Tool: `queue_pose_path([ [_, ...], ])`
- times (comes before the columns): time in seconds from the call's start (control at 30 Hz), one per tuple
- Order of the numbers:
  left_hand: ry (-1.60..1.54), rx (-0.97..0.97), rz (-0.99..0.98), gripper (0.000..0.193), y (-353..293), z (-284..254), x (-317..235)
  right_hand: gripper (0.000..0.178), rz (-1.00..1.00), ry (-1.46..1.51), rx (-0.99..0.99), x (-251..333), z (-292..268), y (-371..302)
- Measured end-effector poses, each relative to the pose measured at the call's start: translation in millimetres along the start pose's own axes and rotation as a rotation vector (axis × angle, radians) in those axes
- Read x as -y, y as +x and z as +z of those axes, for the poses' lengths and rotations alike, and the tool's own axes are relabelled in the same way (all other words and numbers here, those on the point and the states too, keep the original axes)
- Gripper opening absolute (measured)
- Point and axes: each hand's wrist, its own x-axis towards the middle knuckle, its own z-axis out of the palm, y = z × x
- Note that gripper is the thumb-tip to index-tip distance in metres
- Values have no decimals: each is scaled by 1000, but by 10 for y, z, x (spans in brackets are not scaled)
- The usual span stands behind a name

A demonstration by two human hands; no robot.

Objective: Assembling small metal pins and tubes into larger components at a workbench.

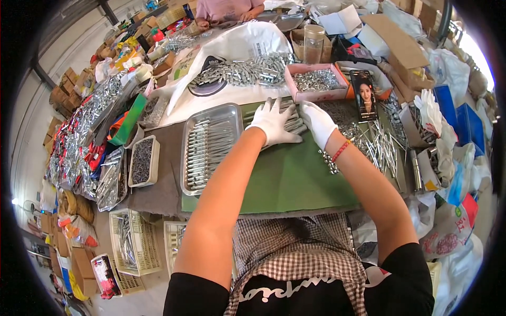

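My left hand (275,124), in a white glove, lies palm down with its fingers spread over a row of silver metal tubes (295,125) on a green work mat (279,179). On their right side is my right hand (318,125), also gloved, its fingers stretched out against the tube ends. Parts of the tubes are hidden beneath the left hand. Just left of my hands stands a metal tray (185,174), filled with long silver rods (216,139) that have thicker sleeves at one end.
Loose tubes (247,71) are heaped on a white sack (263,37). A pink box (316,96) of small metal parts stands behind my right hand. Thin rods (387,147) lie to the right. A white bin (156,168) of dark screws sits left; a person (226,10) works across the table.
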Motion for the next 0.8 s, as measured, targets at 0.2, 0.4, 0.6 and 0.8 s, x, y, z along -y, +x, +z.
queue_pose_path([
  [0.2,37,47,101,109,-65,-35,127,38,50,91,122,-53,30,-49],
  [0.4,23,96,-1,119,-74,-33,166,49,-2,-5,-52,-148,107,1],
  [0.6,95,81,-3,113,-58,-64,101,53,-36,16,-53,-138,184,28],
  [0.8,-144,-186,-43,62,221,144,242,49,31,-11,-62,-80,-47,164],
])
